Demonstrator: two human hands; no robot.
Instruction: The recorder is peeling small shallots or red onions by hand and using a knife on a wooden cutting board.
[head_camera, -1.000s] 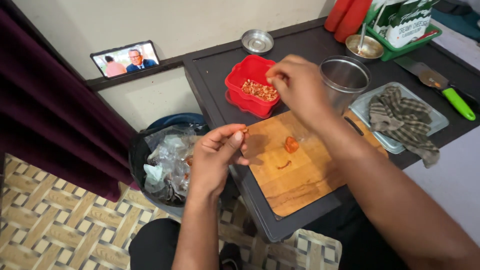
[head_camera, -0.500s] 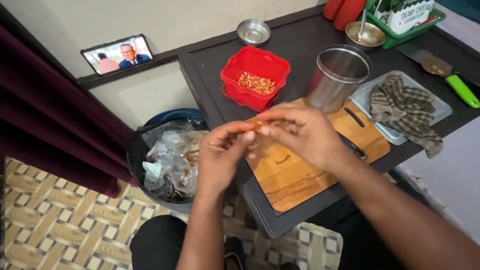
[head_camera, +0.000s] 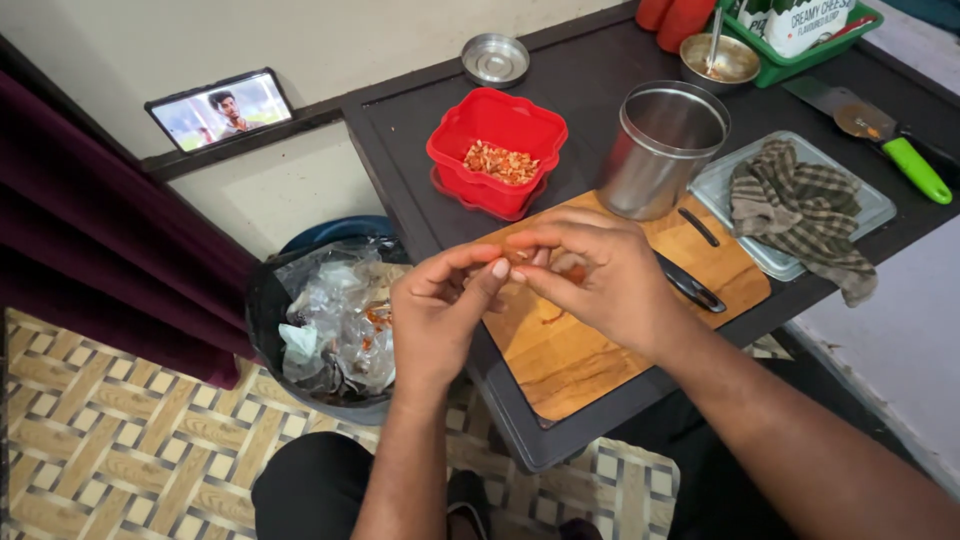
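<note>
Small orange-red piece (head_camera: 520, 256): pinched between the fingertips of the left hand (head_camera: 440, 310) and right hand (head_camera: 600, 275), which meet over the near edge of the wooden cutting board (head_camera: 600, 350), beside the lined waste bin (head_camera: 320, 320), so that scraps can drop either way. Red tub (head_camera: 497, 150) of chopped bits: on the dark table (head_camera: 420, 130) behind the board, within reach. Steel canister (head_camera: 660, 150) and black-handled knife (head_camera: 690, 285): on the board, to the right.

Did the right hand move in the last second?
Yes. The right hand came down off the red box and now meets the left hand over the near end of the cutting board.
</note>
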